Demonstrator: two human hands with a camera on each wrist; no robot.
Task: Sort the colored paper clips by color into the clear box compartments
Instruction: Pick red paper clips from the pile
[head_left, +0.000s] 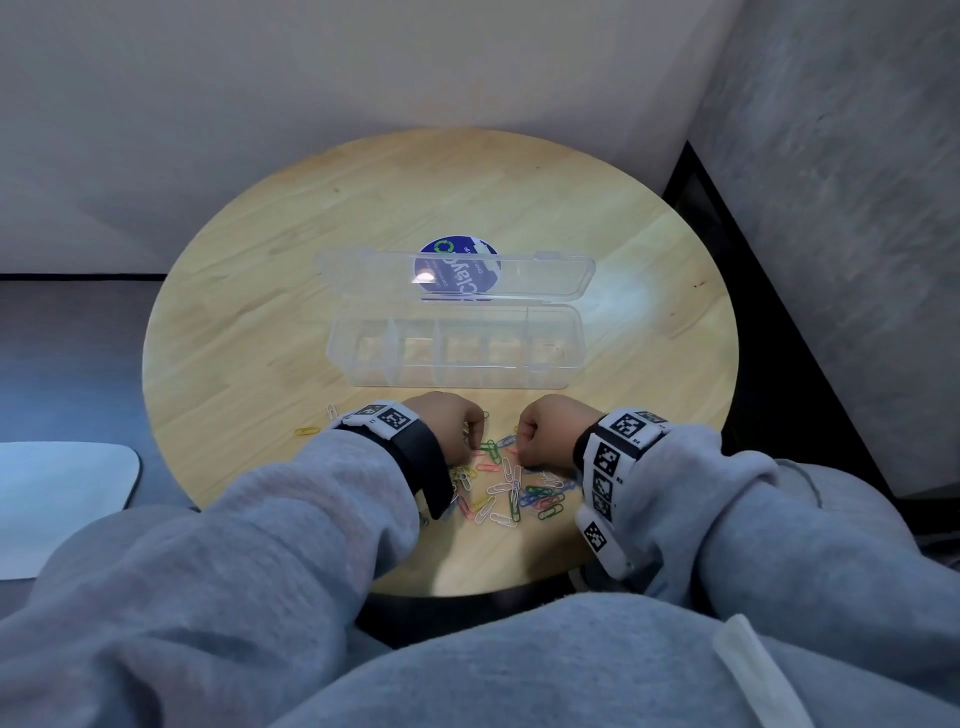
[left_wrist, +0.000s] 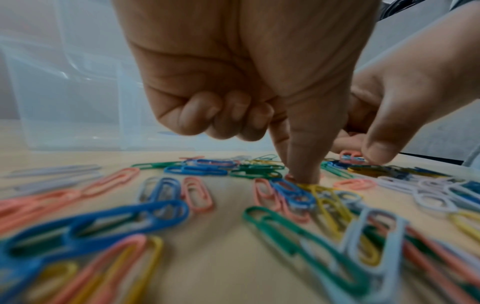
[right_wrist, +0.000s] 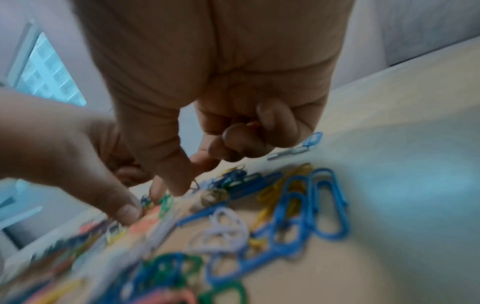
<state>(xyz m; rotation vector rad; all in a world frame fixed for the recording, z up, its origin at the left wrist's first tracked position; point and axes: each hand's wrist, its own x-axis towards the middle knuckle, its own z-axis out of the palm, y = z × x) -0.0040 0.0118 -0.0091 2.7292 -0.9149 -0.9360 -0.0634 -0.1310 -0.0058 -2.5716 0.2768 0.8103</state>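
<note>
A pile of colored paper clips (head_left: 506, 486) lies on the round wooden bench (head_left: 260, 332), close to the near edge. Pink, blue, green, yellow and white clips are mixed up together. The clear box (head_left: 454, 345) sits just behind the pile with its lid open. None of its compartments has a clip in it.

The left hand (head_left: 452, 423) is over the pile. Its thumb and first finger point down and press together on the clips, maybe on a pink one. The other fingers (left_wrist: 223, 117) are curled in.

The right hand (head_left: 553, 428) is just beside it. Its fingers are curled, and something pink peeks out between them. Its thumb tip touches the pile.

A blue sticker (head_left: 457, 270) shows through the lid.
</note>
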